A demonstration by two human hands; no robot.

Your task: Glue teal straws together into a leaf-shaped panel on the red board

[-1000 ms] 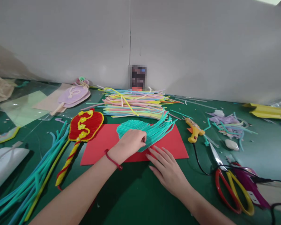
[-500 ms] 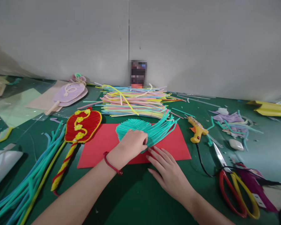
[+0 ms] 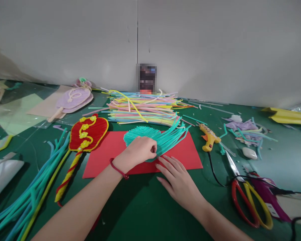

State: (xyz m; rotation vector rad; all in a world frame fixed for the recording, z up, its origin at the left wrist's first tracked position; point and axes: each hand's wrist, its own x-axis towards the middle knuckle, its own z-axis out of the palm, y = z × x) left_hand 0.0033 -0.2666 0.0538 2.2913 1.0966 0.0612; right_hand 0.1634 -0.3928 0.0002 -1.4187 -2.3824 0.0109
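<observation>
A teal leaf-like piece made of pipe cleaners point(image 3: 142, 133) lies on a red sheet point(image 3: 100, 157), its rounded ribbed end to the left. Loose pipe cleaner ends fan out from it to the upper right. My left hand point(image 3: 142, 149), with a red cord bracelet at the wrist, is closed on the near edge of the teal pipe cleaners; its fingertips are mostly hidden. My right hand point(image 3: 177, 174) rests low with fingers stretched out, the fingertips touching the red sheet beside the teal piece's lower edge. Nothing shows in that hand.
Behind lies a heap of coloured pipe cleaners point(image 3: 140, 107). On the left are a red-and-yellow fan point(image 3: 87, 134), teal pipe cleaners point(image 3: 40, 184) and a lilac fan point(image 3: 74, 98). A yellow glue gun point(image 3: 209, 137), scissors point(image 3: 240, 187), scraps point(image 3: 248, 130) and a purple power strip point(image 3: 268, 197) stand right.
The view has shifted slightly. My left hand has turned a little at the teal piece's near edge and stays closed; my right hand keeps nearly the same place, its fingers still stretched out.
</observation>
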